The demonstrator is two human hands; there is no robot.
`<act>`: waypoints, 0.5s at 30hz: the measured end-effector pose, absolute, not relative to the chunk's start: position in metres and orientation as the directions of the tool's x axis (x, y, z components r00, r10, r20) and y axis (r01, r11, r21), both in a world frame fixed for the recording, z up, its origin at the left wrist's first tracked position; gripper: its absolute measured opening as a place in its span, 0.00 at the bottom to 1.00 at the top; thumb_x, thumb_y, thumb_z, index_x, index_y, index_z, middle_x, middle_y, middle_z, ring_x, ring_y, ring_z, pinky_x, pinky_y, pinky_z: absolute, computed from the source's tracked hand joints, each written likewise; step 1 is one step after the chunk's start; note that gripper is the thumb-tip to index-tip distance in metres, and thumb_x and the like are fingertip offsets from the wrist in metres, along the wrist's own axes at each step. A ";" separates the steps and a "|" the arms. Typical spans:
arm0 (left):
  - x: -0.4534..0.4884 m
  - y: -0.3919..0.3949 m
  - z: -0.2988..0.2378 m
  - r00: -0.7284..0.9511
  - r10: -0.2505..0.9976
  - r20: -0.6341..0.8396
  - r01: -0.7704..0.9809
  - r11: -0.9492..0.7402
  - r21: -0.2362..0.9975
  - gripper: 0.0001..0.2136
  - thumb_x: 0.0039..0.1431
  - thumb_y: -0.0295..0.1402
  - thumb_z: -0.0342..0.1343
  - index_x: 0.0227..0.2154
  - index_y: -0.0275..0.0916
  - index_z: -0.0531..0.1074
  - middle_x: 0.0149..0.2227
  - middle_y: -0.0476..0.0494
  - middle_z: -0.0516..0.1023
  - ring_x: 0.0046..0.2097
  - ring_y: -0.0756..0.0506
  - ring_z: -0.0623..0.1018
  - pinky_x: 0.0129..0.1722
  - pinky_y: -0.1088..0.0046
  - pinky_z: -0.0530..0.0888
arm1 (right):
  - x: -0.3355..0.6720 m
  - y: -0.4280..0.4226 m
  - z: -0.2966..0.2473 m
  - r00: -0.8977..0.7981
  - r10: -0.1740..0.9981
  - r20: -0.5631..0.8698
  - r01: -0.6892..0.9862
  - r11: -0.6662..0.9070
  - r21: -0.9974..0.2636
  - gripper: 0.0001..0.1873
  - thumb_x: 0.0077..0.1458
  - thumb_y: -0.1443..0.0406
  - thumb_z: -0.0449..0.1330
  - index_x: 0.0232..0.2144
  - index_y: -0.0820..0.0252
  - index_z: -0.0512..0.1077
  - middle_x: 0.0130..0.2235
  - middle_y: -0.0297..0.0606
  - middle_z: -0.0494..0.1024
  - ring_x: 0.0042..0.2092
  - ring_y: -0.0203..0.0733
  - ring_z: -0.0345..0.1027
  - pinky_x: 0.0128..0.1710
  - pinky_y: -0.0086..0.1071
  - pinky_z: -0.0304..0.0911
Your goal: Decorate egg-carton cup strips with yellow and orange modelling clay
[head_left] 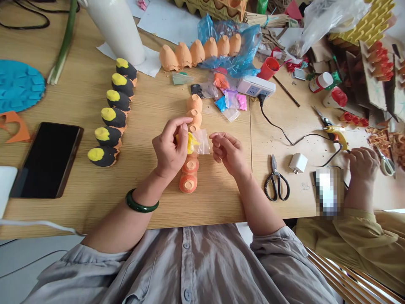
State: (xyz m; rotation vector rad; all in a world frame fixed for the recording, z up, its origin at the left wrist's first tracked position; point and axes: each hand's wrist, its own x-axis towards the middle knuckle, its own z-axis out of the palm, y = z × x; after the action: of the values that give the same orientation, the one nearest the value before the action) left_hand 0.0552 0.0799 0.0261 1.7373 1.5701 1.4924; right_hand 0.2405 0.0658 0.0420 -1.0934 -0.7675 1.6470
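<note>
My left hand [171, 147] is closed around a small clear plastic bag [202, 142] with yellow modelling clay [191, 142] in it. Close to the bag's right edge, my right hand [229, 153] has its thumb and forefinger pinched together; whether they grip anything is too small to tell. Below both hands lies a strip of orange egg-carton cups [189, 184], its middle partly hidden by my left hand and the bag. To the left stands a row of black-painted cups [114, 117] topped with yellow clay.
Behind are bags of coloured clay [232, 100], a power strip [256, 86], a peach carton row [196, 51] and a white vase [114, 31]. Scissors [276, 181] and a white charger [298, 163] lie right, near another person's hand [363, 164]. A phone [47, 160] lies left.
</note>
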 end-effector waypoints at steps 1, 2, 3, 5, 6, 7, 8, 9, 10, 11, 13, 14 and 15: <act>0.055 0.080 0.026 -0.167 0.872 0.461 0.507 -0.325 0.798 0.21 0.82 0.50 0.49 0.50 0.44 0.84 0.39 0.43 0.89 0.32 0.47 0.81 0.35 0.70 0.75 | 0.240 0.065 0.042 -0.137 0.942 -0.307 -0.364 -0.336 -0.869 0.21 0.52 0.49 0.80 0.35 0.57 0.81 0.26 0.22 0.63 0.24 0.28 0.51 0.20 0.24 0.56; 0.055 0.079 0.026 -0.155 0.869 0.470 0.520 -0.333 0.787 0.21 0.82 0.49 0.49 0.50 0.43 0.84 0.40 0.42 0.89 0.34 0.47 0.83 0.37 0.71 0.76 | 0.239 0.064 0.043 -0.162 0.936 -0.312 -0.350 -0.351 -0.868 0.24 0.50 0.47 0.82 0.34 0.57 0.80 0.25 0.22 0.62 0.24 0.28 0.50 0.19 0.24 0.55; 0.055 0.079 0.026 -0.146 0.865 0.480 0.531 -0.342 0.776 0.21 0.82 0.49 0.48 0.51 0.43 0.84 0.41 0.41 0.90 0.35 0.47 0.84 0.38 0.71 0.77 | 0.238 0.064 0.043 -0.193 0.929 -0.317 -0.341 -0.366 -0.866 0.27 0.48 0.45 0.83 0.33 0.57 0.79 0.24 0.22 0.62 0.24 0.28 0.50 0.19 0.25 0.54; 0.055 0.078 0.026 -0.130 0.854 0.504 0.545 -0.363 0.756 0.20 0.83 0.46 0.49 0.51 0.42 0.84 0.43 0.41 0.90 0.37 0.46 0.85 0.40 0.72 0.78 | 0.238 0.063 0.043 -0.252 0.914 -0.318 -0.340 -0.392 -0.855 0.31 0.46 0.42 0.85 0.31 0.57 0.78 0.24 0.23 0.66 0.24 0.28 0.51 0.20 0.25 0.55; 0.055 0.077 0.026 -0.125 0.847 0.517 0.549 -0.374 0.747 0.20 0.83 0.45 0.49 0.51 0.42 0.84 0.43 0.40 0.90 0.38 0.46 0.85 0.40 0.72 0.78 | 0.238 0.062 0.043 -0.281 0.907 -0.314 -0.343 -0.400 -0.850 0.31 0.46 0.42 0.85 0.31 0.57 0.77 0.25 0.25 0.68 0.24 0.29 0.52 0.20 0.25 0.57; 0.055 0.077 0.026 -0.123 0.841 0.527 0.554 -0.383 0.739 0.20 0.83 0.45 0.49 0.51 0.42 0.85 0.44 0.40 0.91 0.38 0.46 0.86 0.41 0.72 0.79 | 0.238 0.062 0.043 -0.307 0.900 -0.309 -0.344 -0.408 -0.846 0.31 0.47 0.41 0.84 0.31 0.57 0.77 0.26 0.26 0.69 0.25 0.29 0.54 0.20 0.26 0.58; 0.055 0.076 0.026 -0.121 0.837 0.534 0.560 -0.387 0.733 0.20 0.83 0.45 0.49 0.51 0.42 0.85 0.45 0.40 0.91 0.39 0.46 0.86 0.42 0.72 0.79 | 0.239 0.061 0.043 -0.330 0.893 -0.306 -0.342 -0.415 -0.843 0.31 0.48 0.42 0.84 0.32 0.57 0.77 0.27 0.27 0.71 0.26 0.30 0.55 0.21 0.26 0.59; 0.055 0.076 0.026 -0.118 0.837 0.535 0.569 -0.385 0.727 0.20 0.83 0.45 0.48 0.51 0.42 0.85 0.46 0.40 0.91 0.40 0.45 0.86 0.43 0.72 0.79 | 0.239 0.061 0.043 -0.349 0.887 -0.303 -0.336 -0.421 -0.843 0.29 0.49 0.43 0.84 0.32 0.56 0.77 0.27 0.28 0.72 0.26 0.31 0.57 0.21 0.26 0.61; 0.055 0.075 0.026 -0.115 0.840 0.531 0.580 -0.377 0.722 0.21 0.83 0.46 0.48 0.51 0.42 0.85 0.46 0.39 0.91 0.41 0.45 0.86 0.43 0.72 0.80 | 0.240 0.061 0.043 -0.364 0.881 -0.303 -0.326 -0.426 -0.844 0.29 0.50 0.44 0.84 0.33 0.56 0.78 0.28 0.28 0.72 0.27 0.31 0.58 0.22 0.26 0.61; 0.056 0.075 0.026 -0.109 0.845 0.523 0.592 -0.367 0.717 0.21 0.83 0.46 0.48 0.51 0.42 0.85 0.46 0.39 0.91 0.42 0.45 0.87 0.44 0.72 0.80 | 0.241 0.061 0.042 -0.376 0.875 -0.305 -0.313 -0.430 -0.847 0.28 0.51 0.44 0.84 0.34 0.56 0.78 0.28 0.28 0.72 0.27 0.32 0.59 0.22 0.26 0.62; 0.056 0.074 0.027 -0.091 0.858 0.506 0.607 -0.355 0.711 0.21 0.83 0.47 0.48 0.51 0.42 0.85 0.46 0.39 0.90 0.42 0.45 0.87 0.45 0.72 0.80 | 0.242 0.061 0.041 -0.390 0.869 -0.305 -0.297 -0.433 -0.851 0.29 0.50 0.43 0.84 0.33 0.56 0.78 0.27 0.28 0.73 0.27 0.32 0.61 0.22 0.26 0.63; 0.056 0.074 0.027 -0.079 0.861 0.503 0.610 -0.357 0.707 0.21 0.83 0.46 0.48 0.51 0.42 0.85 0.46 0.39 0.90 0.42 0.45 0.87 0.45 0.72 0.80 | 0.242 0.062 0.041 -0.396 0.867 -0.303 -0.296 -0.433 -0.851 0.30 0.49 0.42 0.84 0.32 0.57 0.78 0.27 0.28 0.72 0.27 0.32 0.61 0.22 0.25 0.63; 0.056 0.074 0.027 -0.067 0.862 0.502 0.611 -0.363 0.704 0.21 0.83 0.46 0.48 0.50 0.42 0.85 0.47 0.40 0.90 0.43 0.45 0.87 0.45 0.72 0.80 | 0.242 0.062 0.040 -0.402 0.864 -0.302 -0.299 -0.436 -0.849 0.32 0.47 0.40 0.85 0.32 0.57 0.78 0.26 0.27 0.72 0.27 0.31 0.61 0.22 0.25 0.63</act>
State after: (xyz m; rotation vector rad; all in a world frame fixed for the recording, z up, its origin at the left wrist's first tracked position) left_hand 0.0560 0.0735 0.0265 1.9480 1.5954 1.3980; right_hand 0.2423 0.0622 0.0397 -0.9863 -0.9289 1.9187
